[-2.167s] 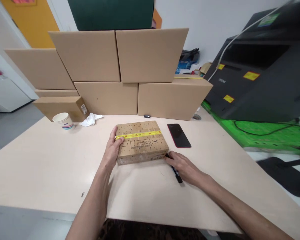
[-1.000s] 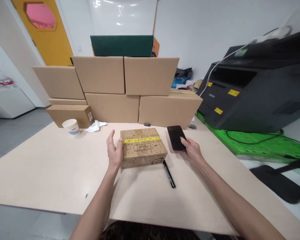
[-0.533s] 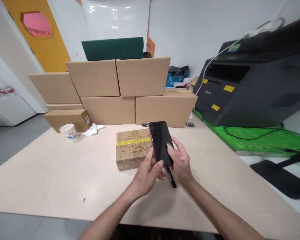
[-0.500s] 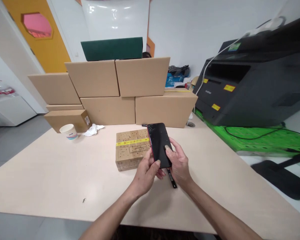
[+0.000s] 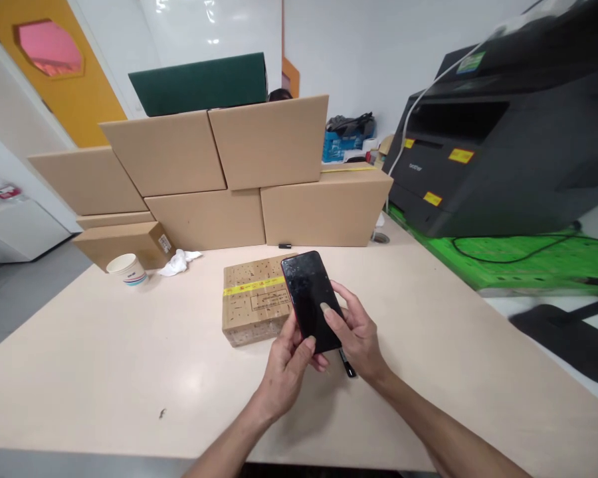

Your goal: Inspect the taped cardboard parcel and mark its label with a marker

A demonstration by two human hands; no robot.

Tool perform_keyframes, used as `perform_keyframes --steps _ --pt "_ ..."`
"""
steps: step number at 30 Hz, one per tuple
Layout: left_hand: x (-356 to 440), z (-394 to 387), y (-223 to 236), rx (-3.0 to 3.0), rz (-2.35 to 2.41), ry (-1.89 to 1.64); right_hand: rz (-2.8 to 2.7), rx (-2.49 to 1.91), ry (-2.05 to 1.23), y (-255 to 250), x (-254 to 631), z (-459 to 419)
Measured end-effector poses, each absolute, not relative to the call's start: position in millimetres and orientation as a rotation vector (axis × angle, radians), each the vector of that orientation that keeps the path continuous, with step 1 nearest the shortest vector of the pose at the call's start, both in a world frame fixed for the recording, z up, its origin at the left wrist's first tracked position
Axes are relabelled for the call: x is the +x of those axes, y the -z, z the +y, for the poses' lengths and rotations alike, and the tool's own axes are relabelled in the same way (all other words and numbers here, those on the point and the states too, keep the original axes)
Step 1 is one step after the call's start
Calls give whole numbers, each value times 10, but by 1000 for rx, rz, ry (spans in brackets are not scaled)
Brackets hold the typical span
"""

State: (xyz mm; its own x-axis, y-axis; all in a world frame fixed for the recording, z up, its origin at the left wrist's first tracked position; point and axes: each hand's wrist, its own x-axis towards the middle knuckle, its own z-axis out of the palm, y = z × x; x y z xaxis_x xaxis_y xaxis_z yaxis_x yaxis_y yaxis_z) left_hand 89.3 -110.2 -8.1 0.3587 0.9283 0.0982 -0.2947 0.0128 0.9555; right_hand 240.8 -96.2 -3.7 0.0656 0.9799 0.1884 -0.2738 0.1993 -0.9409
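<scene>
The left hand (image 5: 282, 372) and right hand (image 5: 357, 337) together grip a black smartphone (image 5: 306, 299), a yellow-taped carton (image 5: 246, 311) just beyond the left, a black marker (image 5: 347, 366) partly hidden beneath the right.

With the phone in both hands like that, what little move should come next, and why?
I'd probably tap the phone with the right hand's thumb to try waking it: the screen looks dark, that thumb lies over it, and the left hand steadies the lower end.

The dark printer (image 5: 493, 176) reads "brother", while print on the speckled box (image 5: 253, 307) is too small to read.
</scene>
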Motion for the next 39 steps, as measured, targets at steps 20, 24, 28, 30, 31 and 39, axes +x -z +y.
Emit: perform_keyframes --steps 20,24,28,30,31,39 --pt "851 -1121 83 1147 720 -1063 -1064 -916 -1178 207 2411 -938" --pt "854 -1120 84 1152 711 -1063 -1064 -918 -1147 209 2400 -941" --pt "854 -1105 110 1151 701 -1074 -1059 -922 -1129 204 2389 -936" --pt "852 -1098 125 1150 700 -1074 -1050 -924 -1120 202 2387 -934" --pt "852 -1096 129 1150 701 -1073 -1044 -923 -1121 203 2385 -933" --pt "859 -1098 128 1158 715 -1055 -933 -938 -1146 219 2356 -924"
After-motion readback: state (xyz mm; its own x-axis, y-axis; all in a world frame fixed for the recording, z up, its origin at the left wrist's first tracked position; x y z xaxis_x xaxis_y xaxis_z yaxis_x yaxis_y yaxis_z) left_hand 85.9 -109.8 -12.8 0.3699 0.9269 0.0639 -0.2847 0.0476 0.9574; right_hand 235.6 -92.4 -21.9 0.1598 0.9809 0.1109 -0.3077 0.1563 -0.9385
